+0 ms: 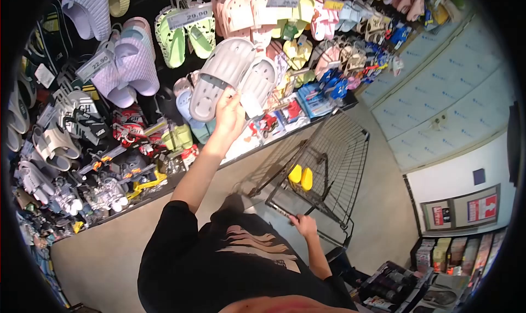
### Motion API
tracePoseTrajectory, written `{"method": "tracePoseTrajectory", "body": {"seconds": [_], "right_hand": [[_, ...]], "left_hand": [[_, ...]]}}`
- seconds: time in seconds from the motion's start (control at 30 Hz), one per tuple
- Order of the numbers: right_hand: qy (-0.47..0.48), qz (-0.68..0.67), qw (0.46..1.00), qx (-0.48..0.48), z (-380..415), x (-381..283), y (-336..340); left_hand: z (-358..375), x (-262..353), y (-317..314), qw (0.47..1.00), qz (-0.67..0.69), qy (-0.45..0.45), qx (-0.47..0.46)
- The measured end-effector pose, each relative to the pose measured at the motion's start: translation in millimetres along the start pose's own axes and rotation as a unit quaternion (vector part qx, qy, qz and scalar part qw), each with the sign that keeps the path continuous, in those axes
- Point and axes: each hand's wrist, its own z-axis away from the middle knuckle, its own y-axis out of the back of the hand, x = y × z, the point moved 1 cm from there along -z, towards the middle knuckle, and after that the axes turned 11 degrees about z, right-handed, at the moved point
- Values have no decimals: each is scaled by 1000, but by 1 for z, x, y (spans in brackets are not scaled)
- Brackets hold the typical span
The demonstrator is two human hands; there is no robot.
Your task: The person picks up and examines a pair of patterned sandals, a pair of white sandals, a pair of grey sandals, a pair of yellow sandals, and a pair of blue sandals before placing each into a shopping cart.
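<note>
My left hand (229,113) is raised to the shelf display, its fingers closed at the lower edge of a pair of light grey slide sandals (224,64). A white tag (251,105) hangs from the pair beside my fingertips. Ventilation holes show in the soles. Lower down, my right hand (304,224) is wrapped round the handle (278,208) of a black wire shopping cart (345,154). Two yellow rounded pieces (301,177) show in the cart near its handle end.
Racks of hanging footwear run along the left and top, with lilac slides (127,66), green clogs (200,39) and price labels (189,17). Boxed goods line the shelf edge below. A panelled wall (438,94) stands at right, with stocked shelves (455,255) beneath.
</note>
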Motion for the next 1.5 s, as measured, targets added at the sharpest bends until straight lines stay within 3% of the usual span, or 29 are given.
{"method": "tracePoseTrajectory", "body": {"seconds": [0.07,0.13,0.2,0.5,0.77,0.97,1.13,1.37,1.43,1.5], "right_hand": [[-33,-68,993,-94,-9,12,-2],[-57,-65,987,-136,-18,11,14],[-89,-71,975,-191,-26,9,25],[-114,-91,965,-218,-47,11,15],[-121,-93,952,-264,-47,4,15],[-107,-97,955,-260,-48,4,13],[-109,-79,955,-264,-48,4,12],[-103,-90,961,-242,-50,-1,22],[-107,-87,964,-227,-48,2,19],[-107,-94,959,-244,-49,5,18]], "left_hand": [[-31,-3,3,999,11,-14,41],[-72,-15,27,998,6,-57,-21],[-93,-18,29,999,-7,-48,-13],[-144,-42,10,991,-95,-90,-3],[-162,-51,17,994,-67,-83,15],[-170,-51,13,997,-22,-75,-27],[-189,-57,-1,993,1,-115,-22],[-222,-59,-13,992,88,-86,-17],[-228,-63,4,995,11,-87,-54],[-224,-63,7,996,43,-31,-74]]}}
